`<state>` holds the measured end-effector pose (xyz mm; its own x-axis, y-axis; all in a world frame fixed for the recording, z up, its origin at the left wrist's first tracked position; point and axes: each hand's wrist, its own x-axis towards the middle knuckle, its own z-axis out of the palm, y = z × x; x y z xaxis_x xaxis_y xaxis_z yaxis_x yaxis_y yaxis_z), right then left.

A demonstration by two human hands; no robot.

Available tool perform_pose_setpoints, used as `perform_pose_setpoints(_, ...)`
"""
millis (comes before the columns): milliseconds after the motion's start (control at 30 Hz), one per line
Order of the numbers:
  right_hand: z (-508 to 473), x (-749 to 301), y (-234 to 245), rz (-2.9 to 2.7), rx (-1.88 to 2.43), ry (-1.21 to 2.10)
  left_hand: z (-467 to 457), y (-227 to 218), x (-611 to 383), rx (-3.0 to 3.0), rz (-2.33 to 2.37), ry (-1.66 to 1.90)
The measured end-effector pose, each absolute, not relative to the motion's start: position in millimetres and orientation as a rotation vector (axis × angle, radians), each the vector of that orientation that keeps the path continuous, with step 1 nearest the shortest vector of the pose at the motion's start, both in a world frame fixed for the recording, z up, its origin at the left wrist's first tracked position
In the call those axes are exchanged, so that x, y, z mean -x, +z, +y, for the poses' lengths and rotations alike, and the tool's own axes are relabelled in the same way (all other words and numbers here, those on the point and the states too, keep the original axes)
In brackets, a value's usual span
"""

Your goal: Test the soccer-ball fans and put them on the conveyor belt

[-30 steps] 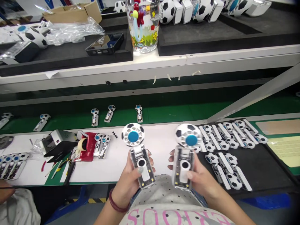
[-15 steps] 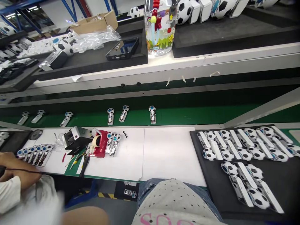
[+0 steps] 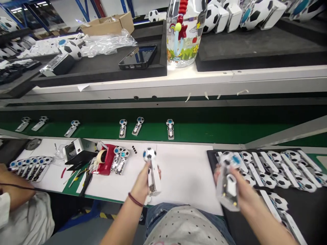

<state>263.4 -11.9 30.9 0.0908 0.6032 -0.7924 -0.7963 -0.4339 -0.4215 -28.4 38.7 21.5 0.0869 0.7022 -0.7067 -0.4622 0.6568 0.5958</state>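
Observation:
My left hand (image 3: 143, 179) is closed around a white device with a soccer-ball head (image 3: 154, 178), held over the white paper (image 3: 182, 170) with its ball end pointing away from me. To the right, my right hand (image 3: 241, 190) grips a second soccer-ball device (image 3: 227, 192), smeared by motion; its inner parts face up. This one is over the left edge of the black foam tray (image 3: 251, 217), where rows of similar devices (image 3: 277, 170) lie. My right hand and forearm hide part of the tray.
Left of the paper's middle are a red tape dispenser (image 3: 109, 160), two open devices (image 3: 120, 160), a black-and-white box (image 3: 79, 153) and hand tools (image 3: 85, 182). Several devices lie on the green strip (image 3: 189, 131). A shelf (image 3: 143, 90) crosses above, bearing a bottle (image 3: 184, 37) and phone (image 3: 138, 58). A co-worker's arm (image 3: 15, 180) is at left.
Both my hands have come into view, each with a soccer-ball device. Fewer devices show in the tray's front group, partly behind my right arm. The camera view has shifted slightly.

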Motion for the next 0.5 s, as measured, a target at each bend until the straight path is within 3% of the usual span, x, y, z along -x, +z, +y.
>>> perform_pose_setpoints(100, -44.3, -235.5, -38.7, 0.719, 1.311, 1.653, 9.7, -42.3, 8.9, -0.038, 1.325, 0.777)
perform_pose_setpoints(200, -60.3, -226.6, -81.3, 0.661, 1.376, 1.657, -0.4, -74.5, 5.4, 0.039, 1.376, 0.69)
perform_pose_setpoints(367, 30.9, -260.4, -90.7, 0.369, 1.473, 1.665, 86.6, -87.7, -3.3, -0.149, 1.345, 0.638)
perform_pose_setpoints(500, 138.6, -309.8, -97.0, 0.053, 1.588, 1.472, 190.8, -96.1, -11.1, -0.427, 1.399, 0.73)
